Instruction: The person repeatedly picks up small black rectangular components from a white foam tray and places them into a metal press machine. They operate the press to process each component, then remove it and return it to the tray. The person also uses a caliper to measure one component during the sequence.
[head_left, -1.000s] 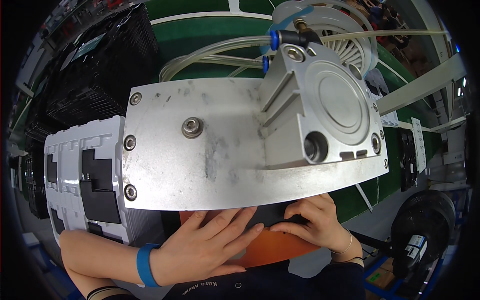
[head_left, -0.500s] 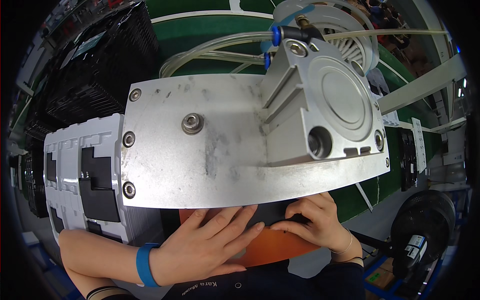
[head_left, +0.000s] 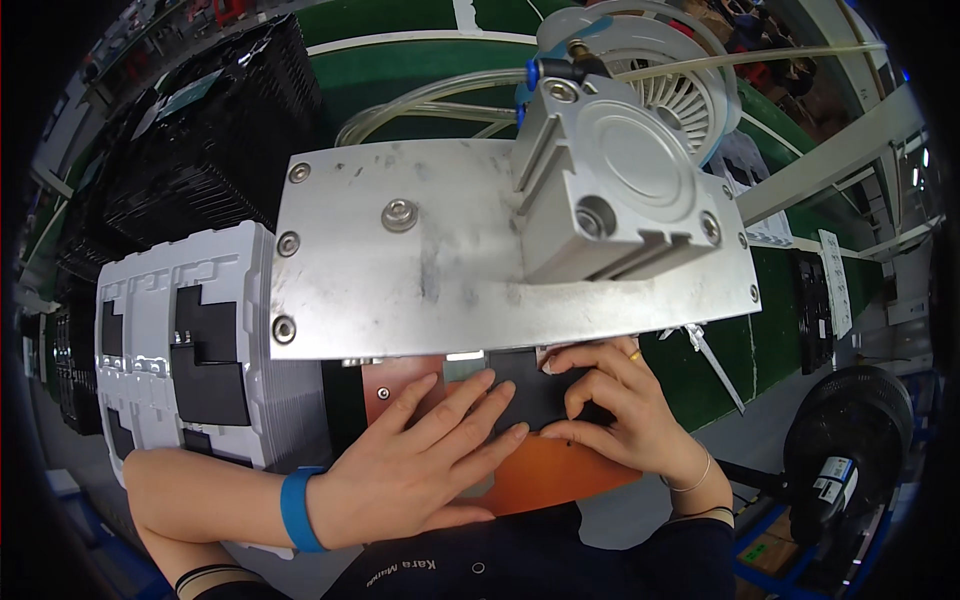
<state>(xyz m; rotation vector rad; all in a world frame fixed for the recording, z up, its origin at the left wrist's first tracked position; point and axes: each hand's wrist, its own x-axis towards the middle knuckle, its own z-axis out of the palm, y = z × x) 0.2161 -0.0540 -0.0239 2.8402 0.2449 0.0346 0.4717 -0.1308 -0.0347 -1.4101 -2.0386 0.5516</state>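
My left hand, a blue band on its wrist, lies with fingers spread over a flat dark piece and the orange board beneath it. At the right of the dark piece, my right hand has its fingers curled, thumb resting near the orange board. A small pale bit shows by its index fingertip; what the fingers hold is mostly hidden. Just beyond both hands, a silver metal plate carrying a square pneumatic cylinder overhangs the board and hides its far part.
White plastic trays with black pieces are stacked at the left, with black crates behind them. Clear air tubes run behind the cylinder, near a white reel. A black fan stands at the right.
The view has shifted, so the metal plate sits higher and more of the board and dark piece shows. My right hand's curled fingers have shifted slightly; my left hand stays spread in place.
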